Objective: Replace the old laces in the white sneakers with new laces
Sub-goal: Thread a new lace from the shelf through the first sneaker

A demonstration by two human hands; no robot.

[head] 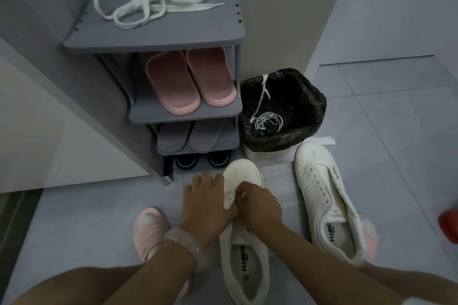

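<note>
We find both hands on the near sneaker (244,238), which lies on the floor (99,218) between the person's feet. The left hand (205,202) lays its fingers over the eyelet flap (229,199); its grip looks loosely curled round that edge. The right hand (259,202) sits just beside it at the lower eyelets, fingertips bunched as if pinching, though we cannot tell what they hold. No lace shows in this shoe. The second sneaker (327,203) stands unlaced to the right of the hands. Old laces (266,119) lie in the bin (314,96) beyond the hands; the new laces (153,0) rest on the rack top (153,37), well beyond them. We judge the shoe ready for relacing: fetch a lace, keep the flap spread, start at the toe-end eyelets, even both ends.
</note>
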